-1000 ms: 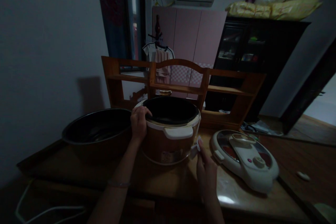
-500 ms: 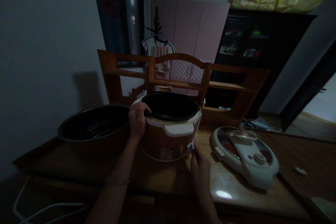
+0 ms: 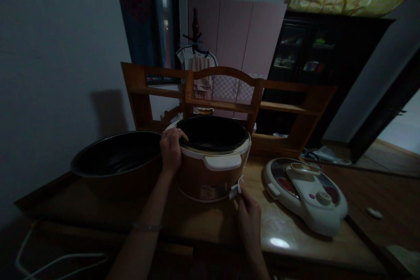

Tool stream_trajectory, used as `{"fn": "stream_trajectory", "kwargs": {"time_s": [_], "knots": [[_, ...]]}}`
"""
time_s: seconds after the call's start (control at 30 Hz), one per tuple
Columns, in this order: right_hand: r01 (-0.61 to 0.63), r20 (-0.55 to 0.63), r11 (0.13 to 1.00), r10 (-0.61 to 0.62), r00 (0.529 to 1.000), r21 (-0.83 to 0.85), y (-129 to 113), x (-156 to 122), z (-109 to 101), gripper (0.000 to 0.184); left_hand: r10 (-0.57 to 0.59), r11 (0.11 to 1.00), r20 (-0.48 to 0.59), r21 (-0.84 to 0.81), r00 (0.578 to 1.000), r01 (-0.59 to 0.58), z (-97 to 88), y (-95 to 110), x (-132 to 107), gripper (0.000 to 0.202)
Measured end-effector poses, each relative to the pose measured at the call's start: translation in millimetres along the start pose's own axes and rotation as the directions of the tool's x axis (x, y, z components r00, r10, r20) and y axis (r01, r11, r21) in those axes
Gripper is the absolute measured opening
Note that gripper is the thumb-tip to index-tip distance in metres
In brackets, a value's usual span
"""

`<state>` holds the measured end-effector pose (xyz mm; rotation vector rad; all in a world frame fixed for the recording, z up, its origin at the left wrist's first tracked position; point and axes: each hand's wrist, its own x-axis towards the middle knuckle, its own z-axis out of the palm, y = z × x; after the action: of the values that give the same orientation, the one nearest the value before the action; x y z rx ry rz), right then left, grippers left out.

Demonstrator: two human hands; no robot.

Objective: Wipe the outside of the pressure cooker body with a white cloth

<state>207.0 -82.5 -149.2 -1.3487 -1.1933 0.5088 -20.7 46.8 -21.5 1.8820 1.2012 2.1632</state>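
An open rice cooker body (image 3: 210, 175), brown with a white rim and handle, stands on the wooden table (image 3: 203, 221). My left hand (image 3: 170, 151) grips its rim on the left side, fingers curled over the edge. My right hand (image 3: 247, 212) pinches a small white cloth (image 3: 236, 189) against the cooker's lower right side. The cooker's inside is dark.
A large dark inner pot (image 3: 114, 159) sits left of the cooker. The cooker's white lid (image 3: 306, 194) lies to the right on the table. A wooden shelf rack (image 3: 226, 103) stands behind. A small white object (image 3: 374, 213) lies far right. A white cord (image 3: 55, 260) hangs at lower left.
My right hand with the white cloth has moved left and down along the cooker's side. My left hand stays on the rim.
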Motion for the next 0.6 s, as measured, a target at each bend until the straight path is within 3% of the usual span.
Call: {"fn": "stream_trajectory", "kwargs": {"time_s": [0.6], "knots": [[0.036, 0.013, 0.997, -0.035, 0.999, -0.073, 0, -43, 22, 0.049, 0.011, 1.000, -0.003, -0.021, 1.000, -0.011, 0.2, 0, 0, 0.055]]}}
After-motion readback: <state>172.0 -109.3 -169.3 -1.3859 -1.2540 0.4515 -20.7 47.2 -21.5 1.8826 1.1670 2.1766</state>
